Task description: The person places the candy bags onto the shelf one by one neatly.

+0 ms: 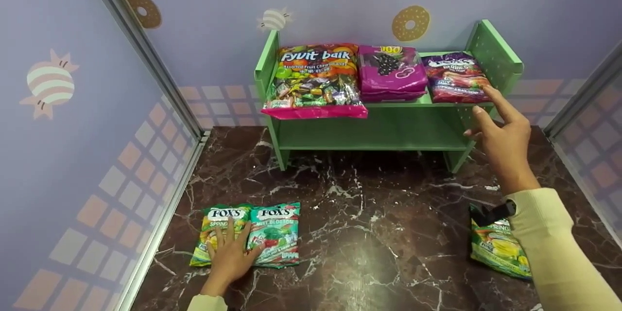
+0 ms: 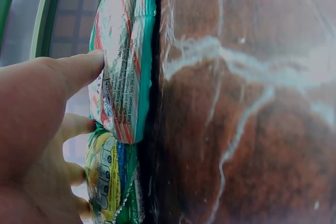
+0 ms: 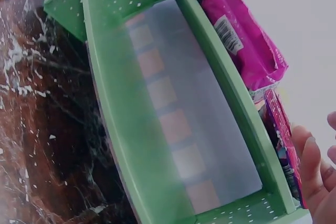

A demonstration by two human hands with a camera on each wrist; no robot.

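Note:
My left hand [image 1: 231,256] rests with spread fingers across two Fox's candy bags on the floor. Under it lie a yellow-green spring bag [image 1: 227,214] and, at its right, a teal mint blossom bag [image 1: 278,235]. In the left wrist view the thumb touches the mint bag [image 2: 123,51]. My right hand [image 1: 508,141] is raised at the shelf's right end, index finger extended at the corner of a dark purple-red Fox's berries bag [image 1: 457,77]. That bag [image 3: 283,140] leans on the top shelf beside the fingers; contact is hard to tell.
A green two-level shelf [image 1: 374,133] stands against the back wall. Its top also carries a Fyvit Baik candy bag [image 1: 316,65] and a purple grape-printed bag [image 1: 391,77]. Another spring bag [image 1: 498,250] lies on the floor, partly hidden by my right sleeve. Panels rise at both sides.

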